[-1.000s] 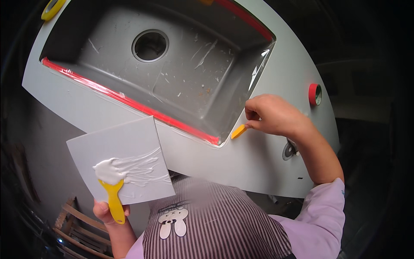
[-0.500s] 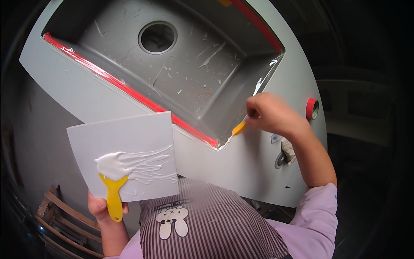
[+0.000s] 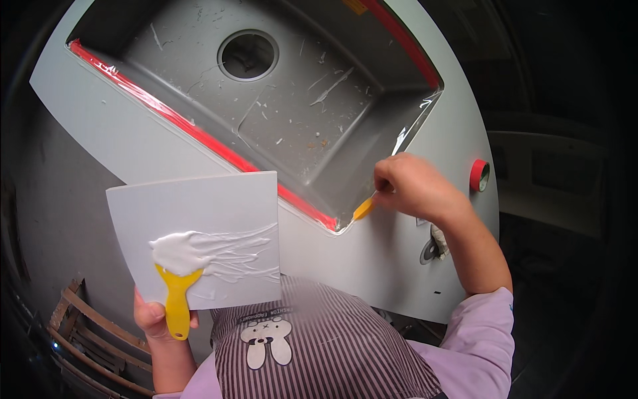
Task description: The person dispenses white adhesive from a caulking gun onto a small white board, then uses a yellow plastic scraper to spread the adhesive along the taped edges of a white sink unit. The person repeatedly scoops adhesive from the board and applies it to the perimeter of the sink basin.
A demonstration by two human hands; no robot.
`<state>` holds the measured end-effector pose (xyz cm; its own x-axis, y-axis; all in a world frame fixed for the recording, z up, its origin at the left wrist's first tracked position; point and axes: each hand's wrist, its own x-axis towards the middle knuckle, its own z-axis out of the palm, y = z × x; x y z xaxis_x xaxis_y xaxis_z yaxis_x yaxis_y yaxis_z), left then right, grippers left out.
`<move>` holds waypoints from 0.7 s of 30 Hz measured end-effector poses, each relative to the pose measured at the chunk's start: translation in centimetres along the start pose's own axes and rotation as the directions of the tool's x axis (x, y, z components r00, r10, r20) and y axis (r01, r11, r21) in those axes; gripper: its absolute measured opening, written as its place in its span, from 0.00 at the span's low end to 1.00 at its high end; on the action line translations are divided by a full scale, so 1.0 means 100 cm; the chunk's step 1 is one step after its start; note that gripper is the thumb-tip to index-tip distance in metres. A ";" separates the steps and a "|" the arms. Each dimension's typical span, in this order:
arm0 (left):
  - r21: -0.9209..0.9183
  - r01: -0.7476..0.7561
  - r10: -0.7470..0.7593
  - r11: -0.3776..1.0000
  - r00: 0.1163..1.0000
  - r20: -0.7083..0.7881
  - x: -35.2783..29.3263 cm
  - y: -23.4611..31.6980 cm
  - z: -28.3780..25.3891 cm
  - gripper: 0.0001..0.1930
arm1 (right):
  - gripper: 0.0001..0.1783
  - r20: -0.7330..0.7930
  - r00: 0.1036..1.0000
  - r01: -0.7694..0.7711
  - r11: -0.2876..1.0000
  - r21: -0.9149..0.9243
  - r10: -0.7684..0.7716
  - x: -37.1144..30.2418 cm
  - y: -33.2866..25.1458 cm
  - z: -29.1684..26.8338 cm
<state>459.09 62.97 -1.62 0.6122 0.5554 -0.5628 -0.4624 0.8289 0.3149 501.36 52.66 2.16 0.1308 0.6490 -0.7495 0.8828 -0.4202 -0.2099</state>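
My left hand (image 3: 150,314) grips a square white board (image 3: 193,203) at its lower edge, fingers partly hidden under it. On the board lies a mound of white paste (image 3: 176,251) with streaks drawn out to the right. A yellow scraper (image 3: 177,302) rests on the board, its blade in the paste, its handle by my left thumb. My right hand (image 3: 419,186) pinches a small yellow spatula (image 3: 363,209); its tip meets the sink rim near the closest corner, beside a white bead of paste (image 3: 344,227). The grey sink (image 3: 292,126) is set into a white countertop (image 3: 359,266).
Red tape (image 3: 193,136) runs along the sink's near and far right edges. A red tape roll (image 3: 479,175) stands at the countertop's right side. Closer in, a grey ring-shaped piece (image 3: 429,251) lies beside a crumpled pale cloth (image 3: 439,241). Wooden slats (image 3: 100,319) are at lower left.
My right hand and the spatula have slid slightly nearer along the rim to the close corner. The board stays in my left hand; the whole view has shifted a little.
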 end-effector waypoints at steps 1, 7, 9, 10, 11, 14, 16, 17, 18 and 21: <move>-0.028 -0.005 0.005 1.000 1.000 0.008 0.002 -0.001 0.003 0.41 | 0.08 -0.014 1.000 -0.017 1.000 -0.015 0.017 0.001 0.003 -0.003; 0.017 -0.003 0.003 1.000 1.000 0.002 0.004 -0.004 0.005 0.42 | 0.07 -0.043 0.977 -0.212 0.975 -0.071 0.210 0.013 0.022 -0.035; 0.015 0.003 -0.003 1.000 1.000 0.007 0.005 -0.005 0.005 0.42 | 0.07 -0.116 0.966 -0.243 0.962 -0.121 0.230 0.014 0.024 -0.046; 0.016 0.004 -0.004 1.000 1.000 0.011 0.005 -0.005 0.004 0.42 | 0.07 -0.152 0.960 -0.257 0.955 -0.145 0.235 0.014 0.025 -0.050; 0.016 0.006 -0.006 1.000 1.000 0.016 0.004 -0.005 0.004 0.42 | 0.06 -0.224 0.960 -0.219 0.946 -0.238 0.167 0.013 0.028 -0.050; 0.016 -0.002 0.002 1.000 1.000 0.000 0.003 -0.005 0.003 0.42 | 0.07 -0.102 0.993 -0.062 0.994 -0.088 0.053 0.003 0.011 -0.048; -0.050 0.017 -0.016 0.999 1.000 0.022 0.005 -0.004 0.005 0.41 | 0.08 -0.024 0.998 0.060 0.998 -0.034 -0.061 0.000 0.001 -0.030; -0.083 0.026 -0.024 0.996 0.999 0.033 0.006 -0.004 0.006 0.41 | 0.08 0.011 0.998 0.059 0.998 -0.012 -0.059 0.000 -0.003 -0.023; -0.080 0.025 -0.023 0.996 0.999 0.024 0.007 -0.005 0.008 0.41 | 0.08 0.046 0.997 0.058 0.998 0.010 -0.058 0.001 -0.006 -0.017; -0.049 0.022 -0.021 0.999 1.000 0.009 0.008 -0.006 0.011 0.42 | 0.08 0.091 0.996 0.017 0.999 0.046 -0.021 0.003 -0.008 -0.005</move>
<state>460.60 62.95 -1.39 0.6275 0.5380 -0.5628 -0.4798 0.8365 0.2646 500.94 53.49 2.43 0.0705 0.5971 -0.7991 0.8631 -0.4381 -0.2512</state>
